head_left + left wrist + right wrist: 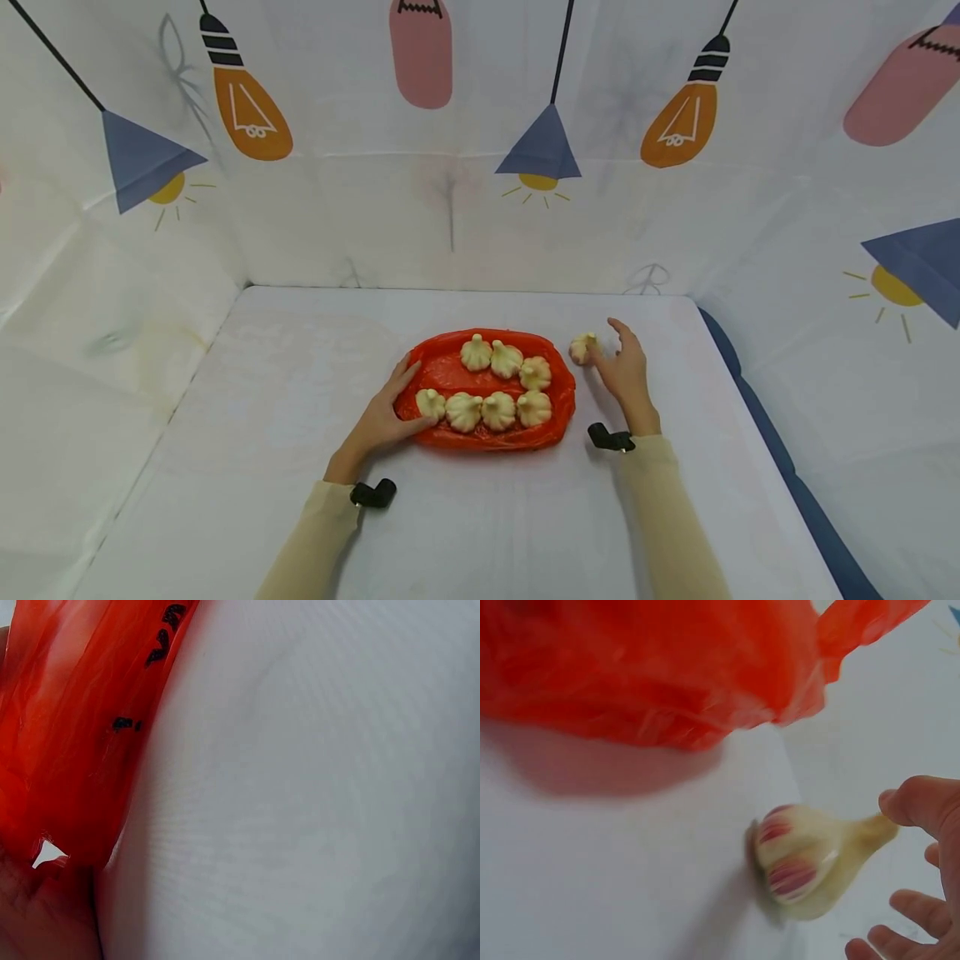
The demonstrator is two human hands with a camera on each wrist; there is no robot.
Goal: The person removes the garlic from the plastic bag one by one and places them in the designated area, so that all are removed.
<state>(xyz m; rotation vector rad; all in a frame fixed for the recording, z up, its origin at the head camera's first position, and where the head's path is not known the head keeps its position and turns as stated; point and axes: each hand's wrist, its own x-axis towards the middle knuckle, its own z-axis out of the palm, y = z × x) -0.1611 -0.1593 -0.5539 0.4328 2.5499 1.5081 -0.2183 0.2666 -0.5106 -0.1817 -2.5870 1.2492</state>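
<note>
A tray wrapped in red plastic (457, 375) holds several garlic bulbs, with a row along its front and three more at the back and right. My left hand (382, 417) grips the tray's left end, thumb over the front rim and fingers along the left side. In the left wrist view, the red plastic (75, 750) bears black print. Right of the tray, a single garlic bulb (582, 348) rests on the table. My right hand (628, 375) is beside it, fingers spread, its thumb at the stem of this pink-streaked bulb (802, 862).
The white table (300, 358) ends at a back wall of white cloth (375, 217) printed with lamps and bulbs. Similar cloth hangs at both sides. Dark blue fabric (765, 433) runs along the table's right edge. A loose red plastic flap (862, 626) juts out from the tray.
</note>
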